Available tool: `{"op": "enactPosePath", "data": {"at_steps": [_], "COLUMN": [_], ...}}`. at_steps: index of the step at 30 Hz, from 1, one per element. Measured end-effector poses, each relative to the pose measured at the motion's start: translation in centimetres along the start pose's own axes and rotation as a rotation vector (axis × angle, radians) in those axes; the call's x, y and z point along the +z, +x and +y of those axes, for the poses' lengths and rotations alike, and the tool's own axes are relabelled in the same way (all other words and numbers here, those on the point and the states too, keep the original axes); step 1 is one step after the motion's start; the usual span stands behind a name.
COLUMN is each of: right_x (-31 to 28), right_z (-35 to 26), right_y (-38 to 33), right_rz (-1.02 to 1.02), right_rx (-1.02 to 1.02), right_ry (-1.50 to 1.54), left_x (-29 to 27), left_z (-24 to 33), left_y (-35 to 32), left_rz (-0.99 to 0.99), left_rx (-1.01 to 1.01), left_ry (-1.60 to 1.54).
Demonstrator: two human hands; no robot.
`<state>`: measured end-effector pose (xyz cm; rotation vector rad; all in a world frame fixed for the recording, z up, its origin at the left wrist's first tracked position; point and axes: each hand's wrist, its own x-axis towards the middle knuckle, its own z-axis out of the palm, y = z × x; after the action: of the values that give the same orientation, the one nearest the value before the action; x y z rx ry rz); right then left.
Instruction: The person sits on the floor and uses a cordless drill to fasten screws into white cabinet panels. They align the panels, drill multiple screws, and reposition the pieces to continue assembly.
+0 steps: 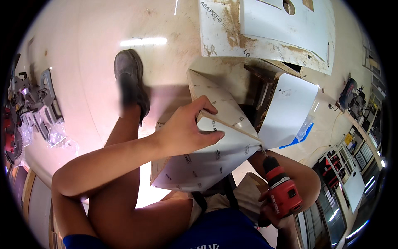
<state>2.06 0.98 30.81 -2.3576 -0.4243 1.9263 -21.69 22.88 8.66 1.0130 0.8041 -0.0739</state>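
Observation:
A box-like piece of boards, covered in white printed film with bare wood edges, rests tilted against my thighs. My left hand clamps the corner of its upper board, thumb on the near face and fingers over the far side. In my right hand is a red and black cordless drill, pointing up and away from me. The tip of its bit meets or nearly touches the right end of the board's edge; the exact contact is too small to tell. My right fingers are partly hidden behind the drill.
Just beyond the box stands a small cabinet with a white panel, a blue tray beside it. White boards with sawdust lie at the back. A saw and plastic bags are at left; tools sit at far right.

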Motion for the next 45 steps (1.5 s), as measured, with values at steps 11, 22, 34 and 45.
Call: {"op": "enactPosePath", "data": {"at_steps": [11, 22, 34, 45], "right_x": [-1.1, -3.0, -1.8, -2.2], "right_z": [-1.8, -3.6, -1.8, -2.8], "right_y": [1.0, 2.7, 2.3, 2.5], "right_rz": [0.015, -0.019, 0.028, -0.014], "right_rx": [-0.093, -0.553, -0.273, -0.334], "right_ry": [-0.198, -0.618, -0.203, -0.230], "left_x": [0.0, 0.3, 0.8, 0.2], "left_z": [-0.4, -0.8, -0.3, 0.7], "left_y": [-0.2, -0.1, 0.1, 0.0], "left_rz": [0.043, 0.058, 0.065, 0.070], "left_rx": [0.010, 0.036, 0.095, 0.032], "left_ry": [0.070, 0.093, 0.087, -0.137]}}
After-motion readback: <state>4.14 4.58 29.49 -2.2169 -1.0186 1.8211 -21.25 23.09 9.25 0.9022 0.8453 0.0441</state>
